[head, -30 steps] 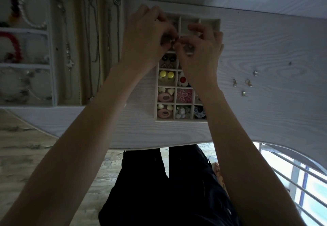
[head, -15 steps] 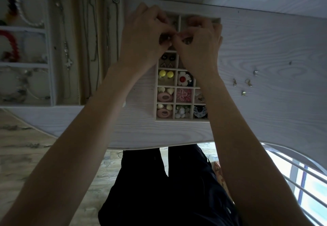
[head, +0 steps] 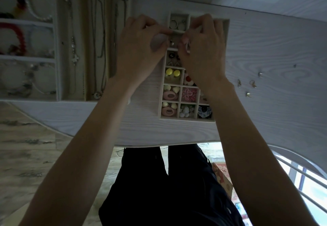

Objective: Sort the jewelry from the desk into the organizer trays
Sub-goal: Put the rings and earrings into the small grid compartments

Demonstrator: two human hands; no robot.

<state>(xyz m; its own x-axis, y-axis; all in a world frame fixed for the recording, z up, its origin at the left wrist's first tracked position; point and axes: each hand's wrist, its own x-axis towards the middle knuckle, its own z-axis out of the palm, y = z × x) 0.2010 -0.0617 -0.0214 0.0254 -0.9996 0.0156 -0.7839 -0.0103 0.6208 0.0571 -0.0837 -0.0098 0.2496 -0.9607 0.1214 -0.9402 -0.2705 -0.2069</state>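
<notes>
Both hands, left [head: 141,48] and right [head: 201,48], curl fingertips together over the gridded wooden tray [head: 161,91] on the pale wood-grain surface [head: 265,112], grasped item unclear, four small metal earrings [head: 247,84] at 3 o'clock.

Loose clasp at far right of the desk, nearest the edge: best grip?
Likely a fingertip pinch from above across the small clasp. It lies flat on the bare desk, apart from the three other loose pieces and the compartment tray, so nothing blocks a top approach. Its finer shape is too small to tell.

Compartmented earring tray [head: 161,91] mid-desk; four loose earrings [head: 248,84] well right.
</notes>
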